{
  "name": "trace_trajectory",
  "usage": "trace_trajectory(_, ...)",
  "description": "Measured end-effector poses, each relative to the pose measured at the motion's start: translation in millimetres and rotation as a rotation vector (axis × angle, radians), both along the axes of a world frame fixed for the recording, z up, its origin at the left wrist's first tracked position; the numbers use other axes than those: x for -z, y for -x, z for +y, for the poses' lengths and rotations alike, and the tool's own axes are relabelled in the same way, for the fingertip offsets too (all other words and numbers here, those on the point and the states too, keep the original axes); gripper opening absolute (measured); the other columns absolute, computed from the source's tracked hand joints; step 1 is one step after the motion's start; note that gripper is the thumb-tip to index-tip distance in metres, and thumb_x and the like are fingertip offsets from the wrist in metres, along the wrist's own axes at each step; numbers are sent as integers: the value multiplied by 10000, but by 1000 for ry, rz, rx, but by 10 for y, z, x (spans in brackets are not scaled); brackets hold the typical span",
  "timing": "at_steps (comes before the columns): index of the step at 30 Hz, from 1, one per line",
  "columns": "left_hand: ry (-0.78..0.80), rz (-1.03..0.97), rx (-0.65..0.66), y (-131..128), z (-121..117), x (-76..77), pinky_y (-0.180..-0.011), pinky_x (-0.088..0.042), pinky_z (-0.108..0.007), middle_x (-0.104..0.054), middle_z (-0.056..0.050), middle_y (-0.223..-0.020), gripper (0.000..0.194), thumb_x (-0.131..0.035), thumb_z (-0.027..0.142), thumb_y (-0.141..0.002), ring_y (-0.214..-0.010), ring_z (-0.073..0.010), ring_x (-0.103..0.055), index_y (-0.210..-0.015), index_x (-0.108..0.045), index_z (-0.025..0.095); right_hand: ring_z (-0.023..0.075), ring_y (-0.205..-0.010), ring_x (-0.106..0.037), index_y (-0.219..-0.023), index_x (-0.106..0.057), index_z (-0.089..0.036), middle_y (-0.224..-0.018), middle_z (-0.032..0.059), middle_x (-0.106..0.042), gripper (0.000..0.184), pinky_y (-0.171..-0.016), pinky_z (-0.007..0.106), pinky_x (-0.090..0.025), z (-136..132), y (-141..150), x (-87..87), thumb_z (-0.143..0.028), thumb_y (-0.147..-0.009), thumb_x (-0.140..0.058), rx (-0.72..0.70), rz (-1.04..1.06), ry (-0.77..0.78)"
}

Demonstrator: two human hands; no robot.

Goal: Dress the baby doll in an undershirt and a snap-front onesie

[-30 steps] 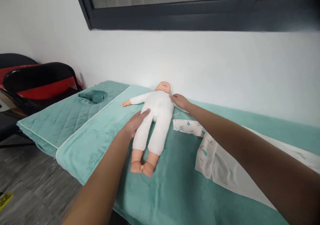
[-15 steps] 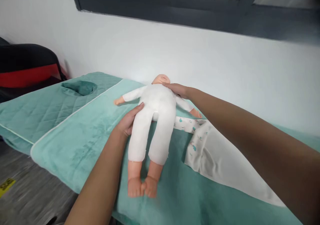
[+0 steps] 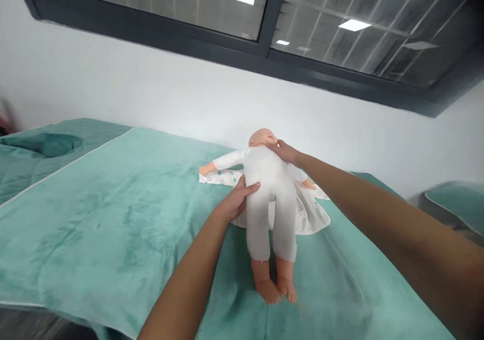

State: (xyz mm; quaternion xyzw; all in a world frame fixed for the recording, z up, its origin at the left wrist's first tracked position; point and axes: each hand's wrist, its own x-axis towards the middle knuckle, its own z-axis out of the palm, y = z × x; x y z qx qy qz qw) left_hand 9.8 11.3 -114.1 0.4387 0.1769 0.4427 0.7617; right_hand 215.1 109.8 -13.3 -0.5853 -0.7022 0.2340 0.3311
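Observation:
A baby doll with a white cloth body and bare plastic feet is face up in the middle of the head view. My left hand grips its side at the hip, thumb over the front. At the neck, my right hand holds the doll, with part of the fingers hidden behind its head and shoulder. Beneath the doll, a white baby top with small teal prints lies spread out, one sleeve reaching left under the doll's arm. The doll's body covers most of the top.
A teal plush mat covers the surface under the doll. Quilted teal padding with an oval opening lies at the left. Behind is a white wall below a dark-framed window. Another teal surface stands at the right.
The doll has moved right, from beside the white top to over it, with both my hands still on it. The view has swung right and up, showing more window.

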Motion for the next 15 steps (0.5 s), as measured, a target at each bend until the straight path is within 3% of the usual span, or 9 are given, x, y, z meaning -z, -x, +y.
trace_trajectory(4, -26, 117, 56, -109, 8, 63, -1065, -449, -437, -481, -148, -1450, 735, -698, 429, -793, -1283, -324, -514, -1425, -383, 224, 317, -1029, -649, -1244, -573, -171, -1195, 158, -679, 610, -890, 437, -521, -111, -184, 97, -600, -810, -600, 94, -103, 64)
trace_trajectory(10, 15, 313, 28, -128, 104, 177, -991, -483, -383, -528, -109, -1409, 682, -683, 501, -775, -1249, -304, -535, -1366, -456, 246, 348, -1041, -628, -1289, -523, -203, -1111, 144, -703, 627, -880, 461, -477, -42, -193, 296, -608, -812, -566, 168, -271, 111)
trace_trajectory(12, -3, 364, -1, -120, 132, 205, -931, -503, -374, -577, -113, -1339, 634, -660, 544, -777, -1173, -289, -578, -1309, -510, 234, 363, -1008, -627, -1284, -519, -187, -1028, 151, -712, 636, -864, 474, -455, -28, -187, 297, -619, -817, -540, 192, -423, 66)
trace_trajectory(15, -95, 480, -126, -106, 169, 240, -841, -504, -345, -653, -81, -1159, 532, -594, 616, -794, -1013, -243, -617, -1133, -606, 206, 316, -968, -625, -1202, -559, -205, -1047, 137, -690, 445, -806, 415, -444, -46, -99, 251, -511, -908, -424, 108, -740, -152)
